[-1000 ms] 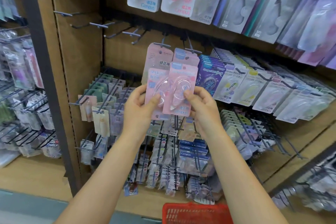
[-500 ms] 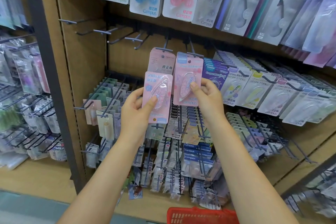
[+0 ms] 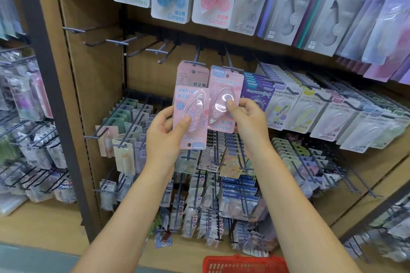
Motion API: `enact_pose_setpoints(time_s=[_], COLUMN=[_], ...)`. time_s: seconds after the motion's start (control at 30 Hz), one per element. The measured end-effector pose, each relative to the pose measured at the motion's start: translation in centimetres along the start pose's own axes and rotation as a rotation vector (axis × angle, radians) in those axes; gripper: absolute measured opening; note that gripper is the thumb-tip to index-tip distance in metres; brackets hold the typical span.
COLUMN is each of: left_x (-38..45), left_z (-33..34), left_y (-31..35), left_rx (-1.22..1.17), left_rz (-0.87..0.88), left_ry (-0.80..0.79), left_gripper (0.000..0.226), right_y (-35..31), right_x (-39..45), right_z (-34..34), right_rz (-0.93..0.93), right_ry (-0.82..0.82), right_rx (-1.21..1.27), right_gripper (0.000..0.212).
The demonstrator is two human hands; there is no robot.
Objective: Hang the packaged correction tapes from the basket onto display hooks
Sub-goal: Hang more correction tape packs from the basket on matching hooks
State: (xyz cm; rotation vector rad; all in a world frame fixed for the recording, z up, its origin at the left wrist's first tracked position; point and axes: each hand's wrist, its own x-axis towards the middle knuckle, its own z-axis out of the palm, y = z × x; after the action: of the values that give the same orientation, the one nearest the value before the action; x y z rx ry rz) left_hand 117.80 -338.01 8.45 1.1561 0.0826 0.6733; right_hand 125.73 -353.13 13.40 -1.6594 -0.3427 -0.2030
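Glossy pink blister cards: upside-down pack (image 3: 191, 117) in left grip (image 3: 165, 137), upright pack (image 3: 224, 99) in right grip (image 3: 246, 117).

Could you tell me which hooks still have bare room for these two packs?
Free: the bare hooks on the upper left, between the dark upright post and the hanging pink packs. Crowded: every hook to the right, from the purple packs onward, and the lower rows.
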Motion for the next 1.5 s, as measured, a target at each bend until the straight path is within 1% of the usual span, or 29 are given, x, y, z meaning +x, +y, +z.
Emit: enact_pose_setpoints(time_s=[0.13, 0.23, 0.3, 0.37, 0.4, 0.43, 0.5, 0.53, 0.57, 0.6, 0.7, 0.73, 0.77, 0.8, 0.83, 0.97, 1.0, 1.07, 1.13, 1.2, 1.27, 1.33, 1.43, 1.5], left_x=[-0.1, 0.0, 0.1, 0.1, 0.1, 0.1, 0.2, 0.3, 0.4, 0.5, 0.8, 1.0, 1.2, 1.4, 1.6, 1.2, 1.0, 0.7, 0.7, 1.3, 2.0, 2.6, 3.1, 3.7], left_z=[-0.2, -0.2, -0.1, 0.0, 0.0, 0.0, -0.1, -0.1, 0.0, 0.1, 1.1, 1.5, 1.9, 2.2, 2.5, 3.9, 4.3, 4.9, 5.2, 5.4, 5.3, 5.0, 4.7, 4.6], left_y=[0.0, 0.0, 0.0, 0.0, 0.0, -0.1, -0.1, -0.1, -0.2, -0.1, 0.4, 0.6, 0.8, 1.0, 1.2, 1.4, 1.3, 1.0, 0.7, 0.9, 1.1, 1.2, 1.5, 1.7], left_rx=[-0.020, -0.029, -0.020, -0.006, 0.004, 0.014, 0.041, 0.070, 0.115, 0.161, 0.236, 0.256, 0.273, 0.277, 0.262, 0.104, 0.068, 0.023, -0.030, -0.068, -0.065, -0.004, 0.144, 0.197], left_rz=[-0.004, -0.012, -0.019, -0.022, -0.027, -0.037, -0.067, -0.080, -0.086, -0.089, -0.117, -0.112, -0.096, -0.078, -0.066, -0.094, -0.114, -0.125, -0.103, -0.091, -0.080, -0.069, -0.049, -0.028], left_ry=[-0.012, -0.021, -0.026, -0.041, -0.048, -0.049, -0.044, -0.053, -0.078, -0.121, -0.251, -0.258, -0.248, -0.234, -0.220, -0.219, -0.232, -0.257, -0.235, -0.162, -0.125, -0.159, -0.286, -0.315], left_gripper=[0.030, 0.032, 0.033, 0.030, 0.029, 0.027, 0.021, 0.018, 0.015, 0.014, 0.015, 0.016, 0.018, 0.023, 0.030, 0.049, 0.050, 0.046, 0.041, 0.045, 0.050, 0.051, 0.049, 0.050], right_y=[0.2, 0.1, 0.1, 0.3, 0.5, 0.7, 1.0, 0.8, 0.5, 0.0, -0.7, -0.6, -0.5, -0.4, -0.3, -0.1, 0.0, 0.3, 0.4, 0.6, 0.7, 0.6, 0.1, -0.1], right_x=[0.0, 0.5, 1.0, 0.8, 0.7, 0.4, 0.0, -0.3, -0.5, -0.6, -1.0, -0.9, -1.0, -1.1, -1.2, -1.8, -1.8, -1.9, -1.9, -1.7, -1.5, -1.3, -1.0, -0.6], right_z=[-0.1, 0.2, 0.3, -0.1, -0.4, -0.8, -1.5, -1.7, -1.9, -2.2, -3.3, -3.8, -4.2, -4.6, -4.8, -5.0, -4.9, -4.6, -4.5, -4.5, -4.6, -4.4, -3.7, -3.1], right_rz=[0.000, 0.004, 0.059, 0.165, 0.190, 0.178, 0.069, 0.000, -0.055, -0.086, -0.092, -0.081, -0.066, -0.047, -0.020, 0.002, 0.002, 0.015, 0.022, 0.026, 0.044, 0.050, 0.022, 0.017], right_ry=[0.034, 0.055, 0.055, 0.013, -0.001, 0.012, 0.088, 0.111, 0.099, 0.041, -0.284, -0.345, -0.358, -0.331, -0.282, -0.073, -0.026, 0.026, 0.000, -0.060, -0.102, -0.112, -0.113, -0.098], right_rx=[-0.001, -0.072, -0.173, -0.252, -0.308, -0.370, -0.424, -0.400, -0.350, -0.302, -0.225, -0.205, -0.178, -0.137, -0.081, 0.108, 0.155, 0.214, 0.237, 0.194, 0.117, 0.062, 0.013, -0.008], right_gripper=[0.016, 0.018, 0.029, 0.043, 0.047, 0.050, 0.046, 0.041, 0.034, 0.030, 0.042, 0.038, 0.029, 0.019, 0.015, 0.017, 0.016, 0.016, 0.016, 0.016, 0.012, 0.010, 0.016, 0.014])
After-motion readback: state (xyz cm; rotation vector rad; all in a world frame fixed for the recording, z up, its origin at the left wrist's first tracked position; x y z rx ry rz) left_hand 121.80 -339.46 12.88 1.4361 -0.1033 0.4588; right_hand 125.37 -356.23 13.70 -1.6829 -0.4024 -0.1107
